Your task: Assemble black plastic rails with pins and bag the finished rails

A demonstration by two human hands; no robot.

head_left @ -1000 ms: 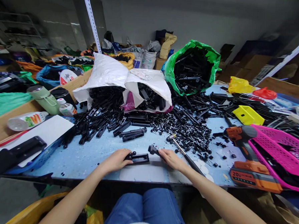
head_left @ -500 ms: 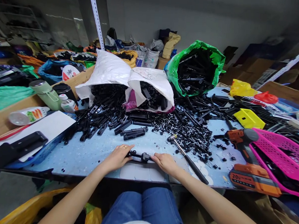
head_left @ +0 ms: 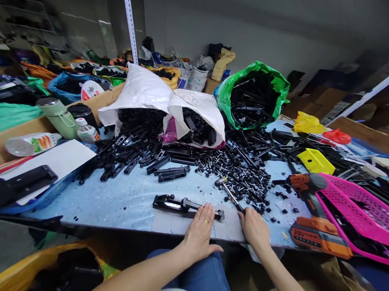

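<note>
A long black plastic assembly with a metal rod (head_left: 173,204) lies near the table's front edge. My left hand (head_left: 199,233), with a ring on one finger, rests over its right part, fingers stretched out and thumb apart. To the right, my right hand (head_left: 256,229) is closed around the black handle of a hammer (head_left: 231,194), whose head points away from me to the left. Beyond the hammer lies a heap of small black parts with metal pins (head_left: 245,176). Several similar black assemblies (head_left: 172,174) lie farther back.
White sacks (head_left: 147,91) and a green bag (head_left: 225,108) spill black parts across the back. An orange cordless drill (head_left: 316,236) and a pink basket (head_left: 345,188) stand at right, near a yellow bin (head_left: 316,161). Bottles (head_left: 57,116) and a blue tray (head_left: 53,193) are at left.
The left hand has moved right onto the assembly's right part. The right hand has let go of the assembly and taken hold of the hammer's handle.
</note>
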